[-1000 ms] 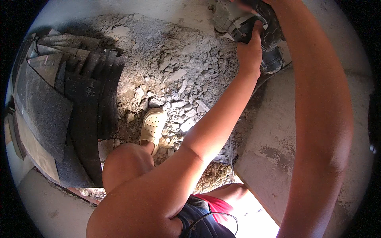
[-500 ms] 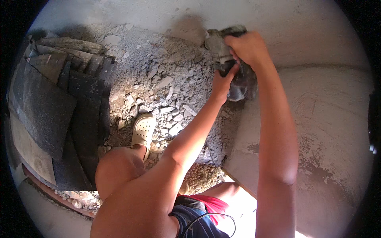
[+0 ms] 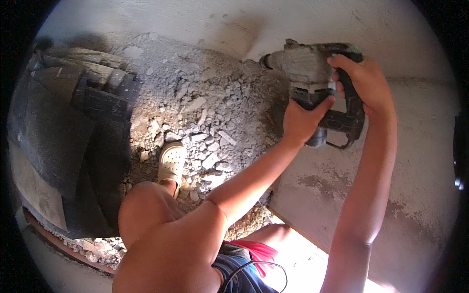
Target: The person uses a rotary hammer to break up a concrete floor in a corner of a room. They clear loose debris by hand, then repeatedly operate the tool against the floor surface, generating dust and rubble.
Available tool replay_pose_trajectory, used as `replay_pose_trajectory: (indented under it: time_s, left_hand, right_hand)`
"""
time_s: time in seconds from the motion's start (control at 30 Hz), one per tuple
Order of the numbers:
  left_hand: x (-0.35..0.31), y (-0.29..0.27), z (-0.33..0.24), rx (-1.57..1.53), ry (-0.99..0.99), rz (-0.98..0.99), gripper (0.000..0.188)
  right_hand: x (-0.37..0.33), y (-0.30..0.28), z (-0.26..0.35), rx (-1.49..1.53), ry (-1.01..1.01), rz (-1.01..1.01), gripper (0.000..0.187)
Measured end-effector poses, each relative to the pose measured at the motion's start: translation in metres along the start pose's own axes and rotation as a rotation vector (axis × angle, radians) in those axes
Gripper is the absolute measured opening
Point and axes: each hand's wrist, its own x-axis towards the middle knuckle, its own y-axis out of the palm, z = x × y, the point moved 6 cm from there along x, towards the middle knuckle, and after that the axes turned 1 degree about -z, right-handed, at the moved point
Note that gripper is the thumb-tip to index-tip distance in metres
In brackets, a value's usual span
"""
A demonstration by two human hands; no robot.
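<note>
A dusty grey and black rotary hammer (image 3: 308, 63) is held up against the pale wall, its chuck end pointing left toward the rubble's far edge. My left hand (image 3: 304, 119) grips the tool from below at its black motor housing, thumb laid along the side. The fingers of my right hand (image 3: 364, 83) are wrapped around the black D-shaped rear handle. Any bit beyond the chuck is hard to make out. Broken grey rubble (image 3: 205, 112) covers the ground below and left of the tool.
Dark, worn flat sheets (image 3: 53, 132) are piled at the left. A beige clog (image 3: 172, 160) on my foot rests in the rubble. Plastered walls (image 3: 400, 146) close off the right and far sides. A thin black cable (image 3: 259, 262) loops near my shorts.
Both hands have moved right with the rotary hammer. It has swung from a blurred, steeper pose to lying sideways, so its body and rear handle now show clearly.
</note>
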Motion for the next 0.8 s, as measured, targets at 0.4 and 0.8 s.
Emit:
replay_pose_trajectory:
  time_s: [0.4, 0.8]
  left_hand:
    - [0.028, -0.054, 0.042, 0.018, 0.042, -0.082, 0.056]
    - [0.051, -0.032, 0.039, -0.306, 0.145, -0.09, 0.043]
  right_hand:
    - [0.022, 0.077, -0.034, -0.147, -0.025, 0.043, 0.037]
    - [0.069, 0.086, -0.018, -0.506, -0.245, 0.149, 0.041]
